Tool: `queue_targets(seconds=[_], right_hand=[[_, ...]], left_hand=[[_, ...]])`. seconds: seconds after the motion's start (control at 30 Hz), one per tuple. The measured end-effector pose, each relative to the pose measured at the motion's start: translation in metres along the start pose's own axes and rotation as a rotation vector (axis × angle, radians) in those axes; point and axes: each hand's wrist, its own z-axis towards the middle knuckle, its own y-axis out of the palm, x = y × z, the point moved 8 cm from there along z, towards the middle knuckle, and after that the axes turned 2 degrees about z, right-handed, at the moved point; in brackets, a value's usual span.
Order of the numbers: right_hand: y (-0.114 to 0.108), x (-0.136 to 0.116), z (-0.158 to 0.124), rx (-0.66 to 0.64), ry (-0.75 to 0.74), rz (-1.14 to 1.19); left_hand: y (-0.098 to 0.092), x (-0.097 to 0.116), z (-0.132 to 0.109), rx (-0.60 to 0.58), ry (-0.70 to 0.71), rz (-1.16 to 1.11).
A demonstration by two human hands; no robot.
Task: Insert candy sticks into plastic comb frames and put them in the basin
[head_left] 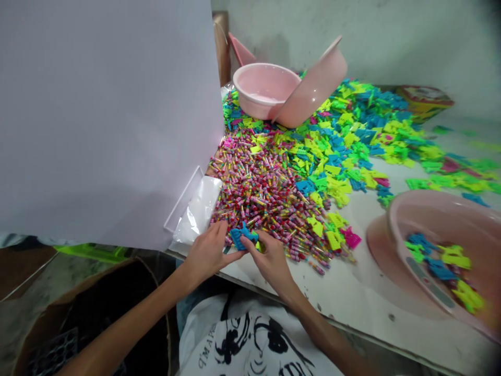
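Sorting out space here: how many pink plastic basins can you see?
3: an upright basin at the back, a tilted basin against it, a right-hand basin holding coloured pieces. A pink edge behind may be a fourth.

This is a bare, workshop-like room for hand piece-work: a rough grey wall, a long scuffed table heaped with small loose coloured plastic pieces, pink plastic basins, and a cardboard box beside it.
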Motion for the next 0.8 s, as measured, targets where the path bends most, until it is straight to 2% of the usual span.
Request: queue_targets(seconds=[0.23,0.4,0.63,0.8], right_hand=[[0.006,0.002,-0.004,-0.019,0.005,-0.032],[0.008,0.001,0.001,-0.046,-0.004,-0.059],[0.012,0.007,0.006,-0.082,0.084,-0.022],[0.015,0.013,0.009,-0.102,0.114,0.09]], left_hand=[[0.003,0.004,-0.004,-0.013,0.072,0.183],[-0.002,0.009,-0.005,0.053,0.09,0.288],[0.001,0.007,-0.006,0.038,0.066,0.246],[0.006,0.002,-0.006,0.001,0.075,0.168]])
